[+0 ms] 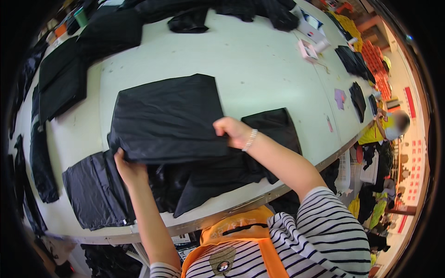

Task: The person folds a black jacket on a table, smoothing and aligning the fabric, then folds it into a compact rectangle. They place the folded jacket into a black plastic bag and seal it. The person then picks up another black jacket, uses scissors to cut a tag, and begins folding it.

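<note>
Both hands are on the same piece here: a flat, folded panel of shiny black fabric (169, 118), lying square on the pale green-white worktable (259, 65). The left hand (130, 169) has the panel's near-left corner, fingers curled closed over the edge with the thumb tucked beneath, so that corner stays pinned while the rest gets handled. The right hand (234, 132), silver bead bracelet (249, 140) on the wrist, is closed on the right edge near the lower corner, pinching the cloth between fingers and thumb. Holding two points along the near side like this keeps the slippery material taut and the fold from sliding open.

The panel sits on top of a loose heap of more black fabric pieces (218, 171), which spreads toward the table's near rim. One piece pokes out to the right, behind the right wrist; another crinkled black sheet (95, 190) lies flat to the left, just beside the left forearm. Looks like the heap serves as the working stock, kept close to the body within easy reach.

Farther up the table, more dark garments (62, 78) lie laid out along the left edge, well apart from the hands. Across on the right, another person in a yellow top (378, 132) works at the table's far side.
</note>
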Motion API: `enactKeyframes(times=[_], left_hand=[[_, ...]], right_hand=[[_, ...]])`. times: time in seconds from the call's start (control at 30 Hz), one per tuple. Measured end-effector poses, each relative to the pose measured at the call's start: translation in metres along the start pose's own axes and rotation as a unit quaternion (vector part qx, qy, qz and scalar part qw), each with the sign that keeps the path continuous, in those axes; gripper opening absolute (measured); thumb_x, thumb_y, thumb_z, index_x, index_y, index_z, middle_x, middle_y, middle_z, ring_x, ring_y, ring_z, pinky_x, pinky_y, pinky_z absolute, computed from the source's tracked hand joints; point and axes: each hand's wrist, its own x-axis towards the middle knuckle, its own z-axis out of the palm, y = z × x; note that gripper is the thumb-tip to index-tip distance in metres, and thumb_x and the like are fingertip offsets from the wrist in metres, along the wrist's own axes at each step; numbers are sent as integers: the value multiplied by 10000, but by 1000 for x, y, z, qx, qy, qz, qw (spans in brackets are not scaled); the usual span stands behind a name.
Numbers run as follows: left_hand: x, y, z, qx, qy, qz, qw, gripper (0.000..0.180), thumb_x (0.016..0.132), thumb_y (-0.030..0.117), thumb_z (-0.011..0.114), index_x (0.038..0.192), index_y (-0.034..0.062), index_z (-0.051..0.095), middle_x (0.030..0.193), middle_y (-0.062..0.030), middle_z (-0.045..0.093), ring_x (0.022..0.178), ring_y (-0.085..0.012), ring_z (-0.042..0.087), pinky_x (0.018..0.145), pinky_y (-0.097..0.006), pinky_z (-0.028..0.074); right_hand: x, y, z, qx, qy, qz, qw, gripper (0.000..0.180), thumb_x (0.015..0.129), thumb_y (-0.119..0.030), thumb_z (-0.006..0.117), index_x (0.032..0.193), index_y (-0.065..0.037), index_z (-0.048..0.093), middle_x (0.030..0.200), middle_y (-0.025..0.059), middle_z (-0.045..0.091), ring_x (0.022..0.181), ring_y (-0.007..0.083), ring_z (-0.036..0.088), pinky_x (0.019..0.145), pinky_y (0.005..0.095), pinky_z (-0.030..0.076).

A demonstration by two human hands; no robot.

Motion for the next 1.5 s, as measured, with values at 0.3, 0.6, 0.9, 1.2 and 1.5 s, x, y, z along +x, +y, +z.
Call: enactKeyframes(times=[0.3,0.6,0.9,1.2,1.5], left_hand=[[-184,-252,14,174,-63,-144,972,522,764,22,591,1266,55,450,1225,-68,534,1114,-220,549,951,-359,450],[-202,-250,-8,484,-4,56,873,488,857,126,620,1311,44,460,1163,-62,558,968,-140,548,859,-264,435],[-175,-176,-131,177,335,241,893,703,758,471,753,1239,19,512,1175,-128,562,1039,-261,565,925,-368,445],[-179,-158,9,83,35,264,960,350,918,202,573,1157,-55,571,1157,-170,618,1072,-322,593,975,-465,453],[-219,-383,89,769,-421,245,414,154,570,31,644,721,58,624,1444,-51,414,1385,-273,294,1059,-683,131]], right_hand=[[-169,20,-265,-524,359,-162,755,319,785,-101,519,1056,67,527,837,245,611,811,363,613,766,410,485],[-163,25,-276,-674,290,-384,561,542,833,-145,561,1343,-19,430,1349,203,427,1240,405,402,1028,471,365],[-120,40,-272,-772,27,-402,491,673,833,-539,587,1428,-296,387,1544,125,184,1398,439,141,1101,613,144],[-120,44,-286,-786,15,-392,477,662,819,-540,601,1412,-321,406,1538,115,208,1398,421,157,1113,587,143],[-77,89,-363,152,-179,31,971,386,997,-281,412,1285,-41,503,1215,114,569,1066,226,554,966,339,458]])
